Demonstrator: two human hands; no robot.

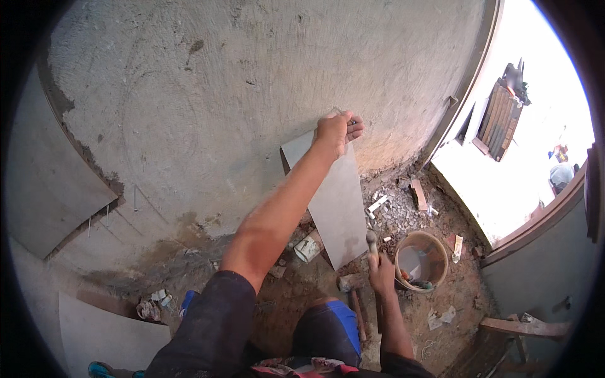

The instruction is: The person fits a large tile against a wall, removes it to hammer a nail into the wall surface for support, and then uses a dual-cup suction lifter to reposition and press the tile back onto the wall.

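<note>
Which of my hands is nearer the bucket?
Right. The right hand, gripping a tool, is just left of the bucket in the picture; the left hand is farther off, up by the wall.

left fingers [357, 126]: near wall [252, 75] | right fingers [380, 268]: around tool [372, 240] | grey panel [343, 205]: between them | bucket [437, 255]: beside tool

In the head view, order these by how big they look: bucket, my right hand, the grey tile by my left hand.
Largest to smallest:
1. grey tile
2. bucket
3. right hand
</note>
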